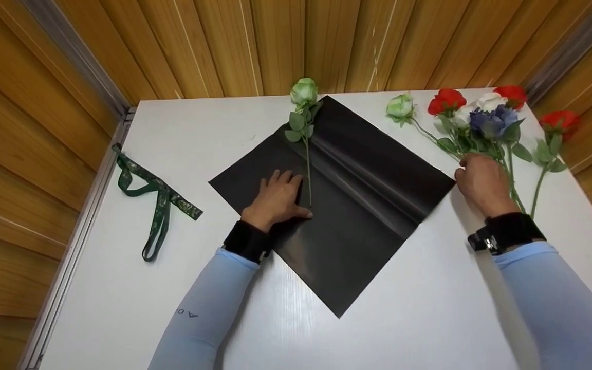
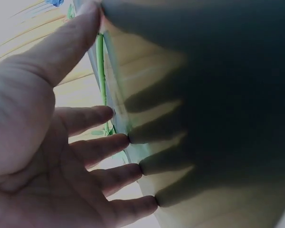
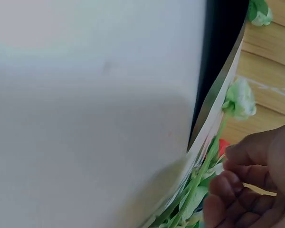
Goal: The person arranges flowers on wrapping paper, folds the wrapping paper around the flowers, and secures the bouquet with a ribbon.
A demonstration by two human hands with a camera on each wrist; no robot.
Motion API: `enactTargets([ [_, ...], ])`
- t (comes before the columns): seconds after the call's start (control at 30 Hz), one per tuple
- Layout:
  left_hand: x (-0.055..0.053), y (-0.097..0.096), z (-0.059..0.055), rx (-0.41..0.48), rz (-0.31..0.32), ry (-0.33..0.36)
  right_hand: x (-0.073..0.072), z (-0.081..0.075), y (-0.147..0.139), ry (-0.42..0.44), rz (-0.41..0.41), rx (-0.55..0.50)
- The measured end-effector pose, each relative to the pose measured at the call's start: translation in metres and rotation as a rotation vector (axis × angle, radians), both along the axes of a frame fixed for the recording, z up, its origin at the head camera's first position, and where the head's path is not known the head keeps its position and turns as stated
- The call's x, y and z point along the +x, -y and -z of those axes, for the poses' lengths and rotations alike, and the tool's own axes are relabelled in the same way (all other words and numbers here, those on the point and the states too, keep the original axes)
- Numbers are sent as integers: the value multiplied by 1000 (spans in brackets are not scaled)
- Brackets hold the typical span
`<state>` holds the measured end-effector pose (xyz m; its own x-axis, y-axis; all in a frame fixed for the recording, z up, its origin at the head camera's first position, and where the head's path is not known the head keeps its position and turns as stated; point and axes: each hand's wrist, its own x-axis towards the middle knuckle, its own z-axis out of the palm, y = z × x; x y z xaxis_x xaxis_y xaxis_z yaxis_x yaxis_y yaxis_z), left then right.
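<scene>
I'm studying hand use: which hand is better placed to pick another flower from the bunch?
Probably the right hand: it is at the bunch, while the left hand is farther off, resting on the black sheet with fingers spread.

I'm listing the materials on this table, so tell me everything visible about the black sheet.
The black sheet looks like slightly glossy paper or plastic. Four-cornered, it lies spread like a diamond on the white table, with soft raised creases running diagonally. The left hand rests its fingertips on it, and a green rose lies partly over it.
</scene>
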<state>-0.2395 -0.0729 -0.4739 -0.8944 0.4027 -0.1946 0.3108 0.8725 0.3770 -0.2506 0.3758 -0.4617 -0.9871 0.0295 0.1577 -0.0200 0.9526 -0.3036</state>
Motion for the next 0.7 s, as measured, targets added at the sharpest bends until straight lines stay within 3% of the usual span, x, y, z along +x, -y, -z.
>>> enactTargets([
  [0.13,0,-1,-1,-21,0,21,1,0,-10,92,22,38],
  [0.33,0,-3,-1,-26,6,25,7,-5,-14,310,152,151],
  [0.43,0,-3,-2,-28,2,31,9,-6,-14,384,174,207],
  [0.57,-1,-3,-1,-34,0,30,9,-7,-15,409,152,210],
  [0.7,-1,-2,-1,-42,3,25,5,-9,-19,404,147,108],
])
